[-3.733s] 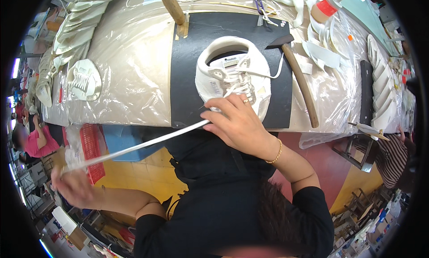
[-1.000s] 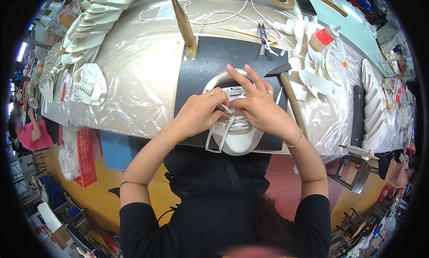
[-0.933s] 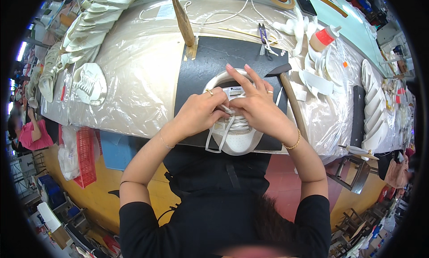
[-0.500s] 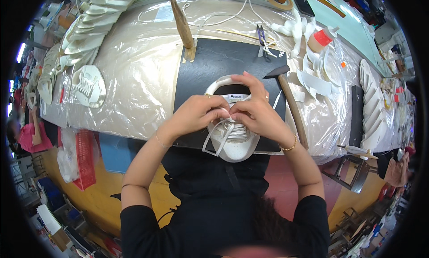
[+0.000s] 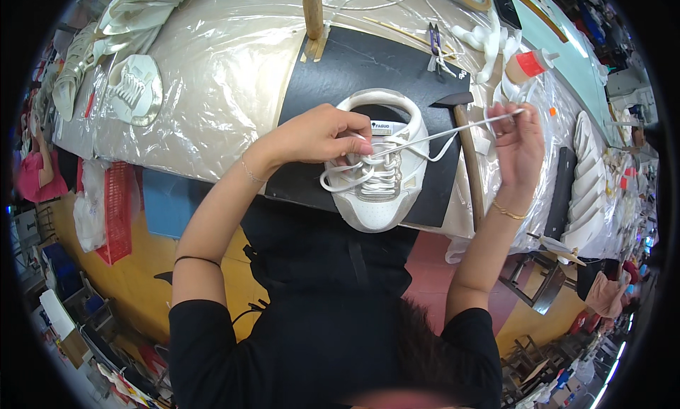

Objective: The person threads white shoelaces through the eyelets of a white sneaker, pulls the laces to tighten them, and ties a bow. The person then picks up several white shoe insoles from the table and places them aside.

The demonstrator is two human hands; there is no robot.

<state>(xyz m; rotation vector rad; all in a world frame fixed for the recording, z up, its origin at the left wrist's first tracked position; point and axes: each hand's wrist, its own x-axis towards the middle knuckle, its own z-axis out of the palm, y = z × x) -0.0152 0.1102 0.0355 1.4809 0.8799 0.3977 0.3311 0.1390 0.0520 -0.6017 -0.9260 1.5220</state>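
A white sneaker (image 5: pixel 379 189) lies on a black mat (image 5: pixel 354 69) with its toe toward me and its opening away. My left hand (image 5: pixel 319 134) rests on the tongue and pinches the laces at the upper eyelets. My right hand (image 5: pixel 517 143) is out to the right and grips the end of a white shoelace (image 5: pixel 443 134), which runs taut from the shoe up to its fingers. A loose loop of lace (image 5: pixel 338 186) hangs off the shoe's left side.
A hammer (image 5: pixel 467 161) lies on the mat right of the shoe. A wooden post (image 5: pixel 312 12) stands at the mat's far edge. Plastic sheeting (image 5: pixel 212 76) covers the table, with white soles (image 5: pixel 591 182) stacked right, pliers (image 5: pixel 434 40) behind, a red basket (image 5: pixel 117 210) below left.
Both hands were together over the shoe's laces. My right hand has since swung out to the right, pulling the lace end taut; my left hand stays on the tongue.
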